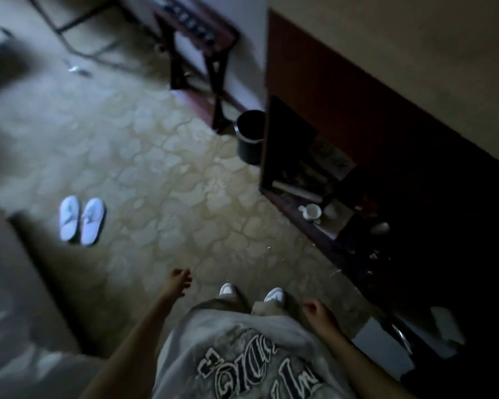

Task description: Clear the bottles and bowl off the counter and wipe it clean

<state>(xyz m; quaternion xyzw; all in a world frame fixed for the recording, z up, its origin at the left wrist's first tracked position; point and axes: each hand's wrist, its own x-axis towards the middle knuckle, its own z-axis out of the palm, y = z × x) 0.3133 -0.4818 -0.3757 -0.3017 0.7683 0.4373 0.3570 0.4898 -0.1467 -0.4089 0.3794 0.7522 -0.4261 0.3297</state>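
Counter's dark wooden top (337, 249) hasn't been touched yet, clutter all over it.
Head view: a white ceramic cup (311, 211) and blurry bits sit on it; can't pick out bottles or the bowl. Left hand (180, 280) hangs loosely curled and empty, right hand (317, 311) looks loosely closed and empty, both well short of it.

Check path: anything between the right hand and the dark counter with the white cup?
Nothing visible blocks it. The right hand hangs empty at the person's side; between it and the dark wooden counter with the white ceramic cup lies only patterned carpet. Bottles and bowl are too dark to pick out.
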